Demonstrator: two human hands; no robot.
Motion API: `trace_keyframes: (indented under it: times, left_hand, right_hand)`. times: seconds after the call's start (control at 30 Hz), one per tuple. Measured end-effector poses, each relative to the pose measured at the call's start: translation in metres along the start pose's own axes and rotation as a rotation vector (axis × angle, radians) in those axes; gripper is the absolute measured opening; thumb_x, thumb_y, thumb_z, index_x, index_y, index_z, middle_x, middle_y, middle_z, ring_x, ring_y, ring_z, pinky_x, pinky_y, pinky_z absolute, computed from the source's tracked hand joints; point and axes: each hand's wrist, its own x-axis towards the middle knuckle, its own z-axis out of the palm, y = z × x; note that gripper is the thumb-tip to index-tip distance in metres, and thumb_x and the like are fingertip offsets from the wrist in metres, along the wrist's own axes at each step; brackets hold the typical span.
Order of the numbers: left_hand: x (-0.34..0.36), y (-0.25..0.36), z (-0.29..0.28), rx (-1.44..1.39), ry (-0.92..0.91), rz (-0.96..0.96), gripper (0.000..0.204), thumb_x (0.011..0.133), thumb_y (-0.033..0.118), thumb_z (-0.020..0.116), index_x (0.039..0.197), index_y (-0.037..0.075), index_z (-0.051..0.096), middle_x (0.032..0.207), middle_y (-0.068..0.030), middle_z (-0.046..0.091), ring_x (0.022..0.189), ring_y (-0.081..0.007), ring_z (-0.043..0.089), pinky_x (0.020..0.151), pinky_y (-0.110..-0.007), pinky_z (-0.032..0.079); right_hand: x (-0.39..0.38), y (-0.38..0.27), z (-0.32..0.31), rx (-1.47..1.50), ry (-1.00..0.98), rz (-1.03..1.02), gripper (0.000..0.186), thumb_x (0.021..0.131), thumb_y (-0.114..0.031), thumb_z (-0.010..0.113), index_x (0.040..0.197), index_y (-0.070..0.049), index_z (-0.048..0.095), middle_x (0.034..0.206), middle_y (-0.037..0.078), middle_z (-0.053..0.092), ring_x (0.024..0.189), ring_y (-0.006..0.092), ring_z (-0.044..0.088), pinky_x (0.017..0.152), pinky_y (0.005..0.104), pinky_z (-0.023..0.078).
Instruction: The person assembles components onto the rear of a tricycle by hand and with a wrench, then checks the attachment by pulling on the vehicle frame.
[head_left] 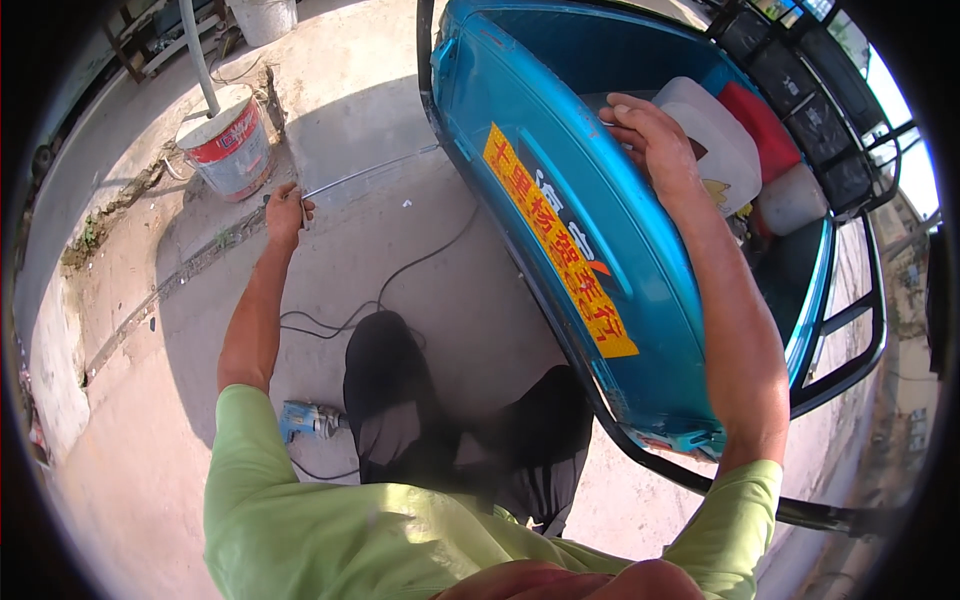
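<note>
My left hand (288,215) is closed around one end of a long, thin metal rod (365,175). The rod stretches away to the right, and its far end reaches close to the black frame of a blue cargo bed (590,210); whether they touch I cannot tell. Over the bed's near side wall, my right hand (650,140) has its fingers curled together at the rim. Something small and pale shows at those fingertips, too small to name. Behind this hand, inside the bed, sit a whitish plastic container (715,120) and a red object (755,125).
A blue power tool (310,420) lies on the concrete by my left knee. Its black cable (400,270) loops across the ground. To the far left, a red-and-white bucket (230,150) holds an upright pole (197,55). Black tubing (845,365) edges the cargo bed.
</note>
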Motion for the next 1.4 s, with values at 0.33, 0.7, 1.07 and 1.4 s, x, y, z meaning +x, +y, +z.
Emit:
trace_keyframes:
  times: [0.33,0.7,1.07,1.4]
  left_hand:
    - [-0.031,0.005,-0.027,-0.054,-0.294,0.162,0.062,0.092,0.014,0.069,0.148,0.0,0.046,0.127,-0.0118,0.067,0.119,-0.0209,0.062,0.097,-0.033,0.05]
    - [-0.013,-0.004,-0.024,0.288,-0.178,0.163,0.056,0.1,0.055,0.054,0.084,0.002,0.062,0.071,-0.0072,0.06,0.067,-0.0174,0.061,0.064,-0.033,0.049]
    - [-0.023,0.016,0.006,-0.155,-0.167,-0.564,0.042,0.1,0.05,0.055,0.082,0.012,0.058,0.055,-0.0017,0.049,0.037,-0.012,0.033,0.037,-0.031,0.029]
    - [-0.045,0.002,-0.022,-0.154,-0.194,0.027,0.043,0.101,0.013,0.056,0.142,0.005,0.05,0.108,-0.012,0.072,0.096,-0.0187,0.072,0.07,-0.033,0.055]
  right_hand:
    - [0.003,0.005,-0.005,0.088,-0.019,0.06,0.055,0.09,-0.037,0.062,0.137,-0.007,0.061,0.131,0.014,0.065,0.128,0.0292,0.057,0.111,0.0421,0.04]
    - [-0.003,-0.002,0.003,0.014,-0.006,0.025,0.056,0.095,-0.038,0.057,0.141,-0.006,0.057,0.135,0.016,0.062,0.128,0.0279,0.056,0.11,0.0392,0.042]
    - [0.0,0.001,0.001,0.033,0.037,0.026,0.052,0.094,-0.037,0.059,0.137,-0.008,0.061,0.128,0.011,0.067,0.123,0.0219,0.059,0.106,0.0352,0.042]
    - [-0.005,0.003,0.004,-0.046,0.042,-0.018,0.053,0.094,-0.04,0.06,0.137,-0.01,0.061,0.13,0.011,0.066,0.125,0.0231,0.058,0.109,0.0371,0.041]
